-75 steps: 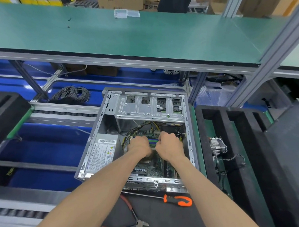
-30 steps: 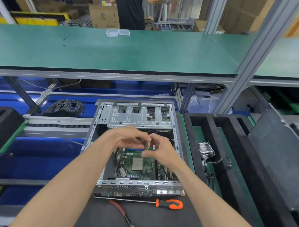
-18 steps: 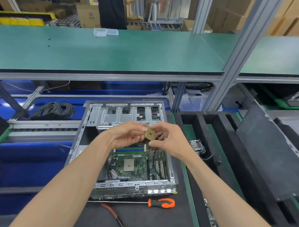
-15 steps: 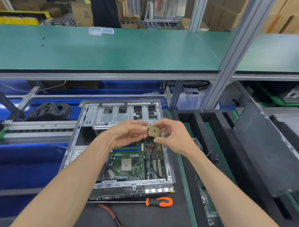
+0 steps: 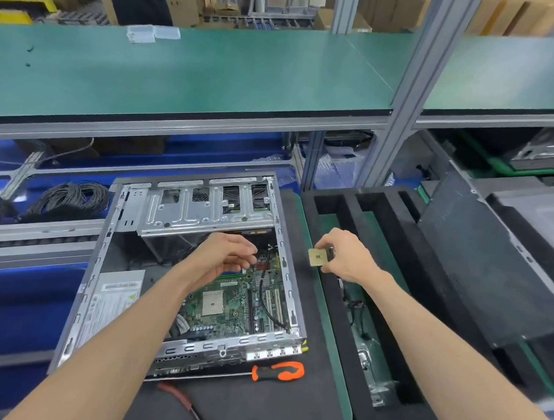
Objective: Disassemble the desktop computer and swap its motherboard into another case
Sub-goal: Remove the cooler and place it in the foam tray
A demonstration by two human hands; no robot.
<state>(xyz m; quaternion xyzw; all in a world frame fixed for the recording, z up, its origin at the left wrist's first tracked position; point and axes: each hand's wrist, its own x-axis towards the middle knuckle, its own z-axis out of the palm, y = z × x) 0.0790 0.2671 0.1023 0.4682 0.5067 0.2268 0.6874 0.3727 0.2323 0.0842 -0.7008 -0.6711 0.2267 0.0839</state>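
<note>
The open metal computer case [image 5: 285,273] lies on the dark mat in front of me. Its green motherboard [image 5: 233,300] shows a bare square CPU socket [image 5: 212,304]. My right hand [image 5: 346,260] pinches a small gold-coloured CPU chip [image 5: 318,257] by its edge, held to the right of the case over the black foam tray [image 5: 392,234]. My left hand [image 5: 226,255] hovers above the motherboard with loosely curled fingers and holds nothing.
An orange-handled screwdriver [image 5: 276,371] lies just in front of the case, with red-handled pliers [image 5: 178,399] nearer me. A coil of grey cable [image 5: 70,199] sits at the left. A green shelf [image 5: 192,72] spans above. A dark case panel [image 5: 489,266] leans at the right.
Both hands lifted the CPU chip out of the case and held it together. Now my left hand has let go and my right hand has carried the chip to the right, past the case edge.
</note>
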